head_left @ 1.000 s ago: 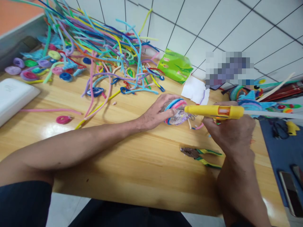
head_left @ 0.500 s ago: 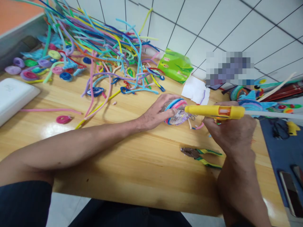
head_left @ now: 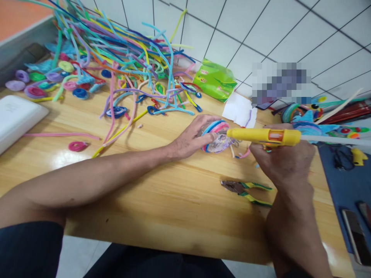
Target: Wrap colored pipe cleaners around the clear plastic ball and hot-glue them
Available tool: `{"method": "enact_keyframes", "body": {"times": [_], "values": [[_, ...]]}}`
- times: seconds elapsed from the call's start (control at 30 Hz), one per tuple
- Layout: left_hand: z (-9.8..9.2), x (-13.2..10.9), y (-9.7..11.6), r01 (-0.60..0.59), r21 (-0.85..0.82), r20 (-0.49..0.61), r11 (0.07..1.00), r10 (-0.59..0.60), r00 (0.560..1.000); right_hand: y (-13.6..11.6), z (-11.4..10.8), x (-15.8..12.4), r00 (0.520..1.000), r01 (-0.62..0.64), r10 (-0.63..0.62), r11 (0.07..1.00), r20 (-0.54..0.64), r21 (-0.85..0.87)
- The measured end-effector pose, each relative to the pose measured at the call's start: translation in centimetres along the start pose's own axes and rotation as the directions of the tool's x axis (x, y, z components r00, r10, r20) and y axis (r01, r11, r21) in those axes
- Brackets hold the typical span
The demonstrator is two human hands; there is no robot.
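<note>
My left hand [head_left: 193,137] is closed around a clear, rounded plastic piece [head_left: 220,143] banded with blue, pink and white pipe cleaners. In my right hand [head_left: 285,160] is a yellow hot glue gun [head_left: 255,136], held level with a white glue stick [head_left: 333,139] running out of its back. The gun's nozzle points left and meets the banded piece near my left thumb; whether it touches cannot be made out. Below the gun, pliers [head_left: 243,190] with green and yellow handles lie on the table, partly behind my right wrist.
A heap of colourful pipe cleaners [head_left: 121,46] fills the back left, with coiled pieces [head_left: 37,91] beside it. A white box-like device [head_left: 19,119] stands at left. Behind my hands lie a green packet [head_left: 214,81] and white paper [head_left: 239,109]. A phone [head_left: 355,235] lies at far right.
My right hand and the glue gun have shifted very slightly to the right. My left hand keeps its hold on the banded plastic piece.
</note>
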State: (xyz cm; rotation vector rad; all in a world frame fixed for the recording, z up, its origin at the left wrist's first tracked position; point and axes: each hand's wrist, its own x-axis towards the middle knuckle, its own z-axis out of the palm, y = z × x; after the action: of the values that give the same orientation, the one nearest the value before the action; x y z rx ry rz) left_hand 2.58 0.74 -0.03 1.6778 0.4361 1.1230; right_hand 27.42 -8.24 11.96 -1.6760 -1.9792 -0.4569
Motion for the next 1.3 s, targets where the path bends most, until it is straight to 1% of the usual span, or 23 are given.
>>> {"method": "enact_keyframes", "body": {"times": [0.1, 0.4, 0.63, 0.73, 0.9, 1.03, 1.3], "values": [[0.0, 0.0, 0.1, 0.003, -0.004, 0.003, 1.000, -0.003, 1.000, 0.1, 0.1, -0.1, 1.000, -0.003, 0.003, 1.000, 0.009, 0.012], [0.0, 0.0, 0.2, 0.029, 0.006, 0.002, 1.000, -0.029, 1.000, -0.8, -0.7, 0.2, 0.996, -0.048, 0.050, 0.998, 0.070, -0.035], [0.1, 0.0, 0.4, 0.035, -0.011, -0.005, 0.999, -0.035, 0.999, -0.6, -0.9, 0.3, 0.989, -0.028, 0.038, 0.997, 0.146, -0.065], [0.1, 0.0, 0.4, 0.031, -0.012, -0.001, 0.999, -0.031, 1.000, -0.7, -1.0, 0.3, 0.990, -0.037, 0.046, 0.997, 0.133, -0.068], [0.0, 0.0, 0.3, 0.027, 0.000, -0.004, 1.000, -0.027, 1.000, -0.6, -0.8, 0.2, 0.998, 0.011, -0.006, 0.997, 0.068, -0.080], [0.1, 0.0, 0.3, 0.024, -0.005, -0.002, 1.000, -0.024, 1.000, -0.4, -0.6, 0.1, 0.999, 0.008, -0.003, 0.995, 0.046, -0.096], [0.0, 0.0, 0.2, 0.023, 0.004, -0.002, 1.000, -0.023, 1.000, -0.6, -0.8, 0.2, 0.998, 0.011, -0.008, 0.998, 0.056, -0.060]]}}
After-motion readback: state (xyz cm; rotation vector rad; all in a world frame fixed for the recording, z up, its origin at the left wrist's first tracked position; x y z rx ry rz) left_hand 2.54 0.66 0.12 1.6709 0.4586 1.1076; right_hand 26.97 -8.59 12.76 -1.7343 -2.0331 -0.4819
